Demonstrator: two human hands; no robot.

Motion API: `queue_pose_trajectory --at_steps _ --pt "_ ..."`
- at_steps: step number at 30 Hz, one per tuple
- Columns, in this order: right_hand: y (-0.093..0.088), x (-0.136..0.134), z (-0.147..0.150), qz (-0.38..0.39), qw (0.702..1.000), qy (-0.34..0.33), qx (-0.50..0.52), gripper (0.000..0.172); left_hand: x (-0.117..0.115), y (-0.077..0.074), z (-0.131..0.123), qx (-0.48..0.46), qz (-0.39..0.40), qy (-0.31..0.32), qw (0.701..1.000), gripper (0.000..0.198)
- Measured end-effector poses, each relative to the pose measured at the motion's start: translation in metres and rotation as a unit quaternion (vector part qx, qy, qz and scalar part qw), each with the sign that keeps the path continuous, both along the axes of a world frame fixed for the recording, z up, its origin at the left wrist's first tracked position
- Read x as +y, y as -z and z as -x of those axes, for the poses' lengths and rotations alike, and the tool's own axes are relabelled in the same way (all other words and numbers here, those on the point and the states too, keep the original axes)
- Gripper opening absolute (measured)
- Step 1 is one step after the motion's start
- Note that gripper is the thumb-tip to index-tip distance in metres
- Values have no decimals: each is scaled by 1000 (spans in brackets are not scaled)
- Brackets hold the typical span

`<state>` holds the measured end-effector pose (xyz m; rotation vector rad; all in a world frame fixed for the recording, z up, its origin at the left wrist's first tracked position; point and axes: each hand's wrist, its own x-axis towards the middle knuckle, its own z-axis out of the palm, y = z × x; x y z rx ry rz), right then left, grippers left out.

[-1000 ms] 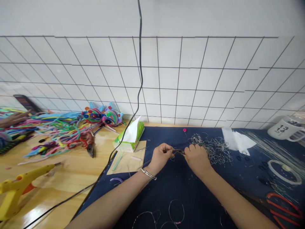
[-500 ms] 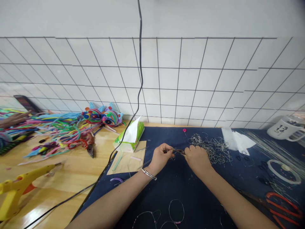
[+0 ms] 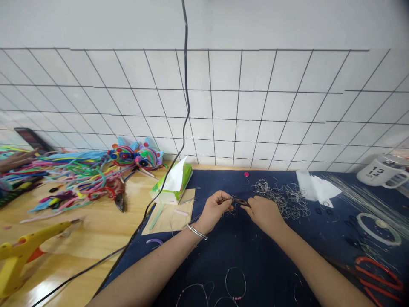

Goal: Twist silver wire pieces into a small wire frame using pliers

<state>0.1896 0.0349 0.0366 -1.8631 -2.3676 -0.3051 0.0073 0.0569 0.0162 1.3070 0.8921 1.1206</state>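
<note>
My left hand [image 3: 214, 212], with a silver bangle at the wrist, pinches a thin wire piece over the dark blue mat [image 3: 252, 260]. Closed around the handles of small dark pliers [image 3: 240, 201] is my right hand [image 3: 263, 213]. The pliers' tip points left and meets the wire at my left fingertips. A tangled heap of silver wire [image 3: 290, 202] lies just beyond my right hand. Wire loops, one with pink beads [image 3: 236, 297], rest nearer to me on the mat.
At left are a yellow glue gun [image 3: 28, 251], colourful fuzzy stems [image 3: 79, 170] and another person's hand [image 3: 19, 162]. A tissue pack [image 3: 174, 183] stands behind my left hand. On the right are red-handled scissors [image 3: 378, 273] and a white mug [image 3: 380, 172]. A black cable [image 3: 185, 85] hangs down.
The whole view has shifted slightly. Both hands stay close together, and the pliers show a little more clearly between them, still at the wire.
</note>
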Motion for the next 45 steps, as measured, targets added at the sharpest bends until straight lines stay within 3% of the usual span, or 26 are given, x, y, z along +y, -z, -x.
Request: queue_pose_trajectory --at_steps 14,22,30,45 --pt "-3 2 3 93 995 21 16 48 3 3 -1 12 -8 -22 1000 16" --pt "-2 1 2 40 999 -3 16 43 5 5 -1 30 -21 -34 999 16" --pt "-9 -2 5 -61 998 -12 -22 26 6 6 -1 45 -29 -38 998 16" --pt "-9 -4 5 -105 994 -18 -37 22 7 7 1 125 -77 -58 987 14"
